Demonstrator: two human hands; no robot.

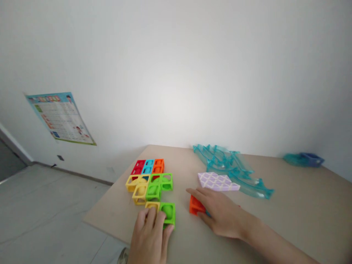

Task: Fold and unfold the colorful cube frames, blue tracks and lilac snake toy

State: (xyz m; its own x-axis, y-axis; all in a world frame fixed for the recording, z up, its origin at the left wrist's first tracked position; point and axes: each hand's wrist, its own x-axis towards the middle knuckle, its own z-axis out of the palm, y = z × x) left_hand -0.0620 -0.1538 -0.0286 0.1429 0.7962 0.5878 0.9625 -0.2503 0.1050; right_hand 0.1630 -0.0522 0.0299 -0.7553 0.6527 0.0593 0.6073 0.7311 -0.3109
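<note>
My left hand (150,234) is closed around a yellow block (152,206) and a green block (167,212) side by side near the table's front edge. Its fingers hide much of the yellow one. To the right, my right hand (220,212) grips an orange block (195,205), index finger over the top and thumb low at its side. A bit of blue shows under that palm; the rest there is hidden. Beyond my left hand lie yellow blocks (140,190) and green blocks (154,189), with red (138,167), blue (148,166) and orange (158,165) ones behind them.
A lilac lattice-patterned piece (217,181) lies just past my right hand. Translucent teal track pieces (233,165) spread behind it towards the wall. A dark blue container (312,160) sits at the far right. The beige table (110,209) ends at the left; a poster (62,119) hangs on the wall.
</note>
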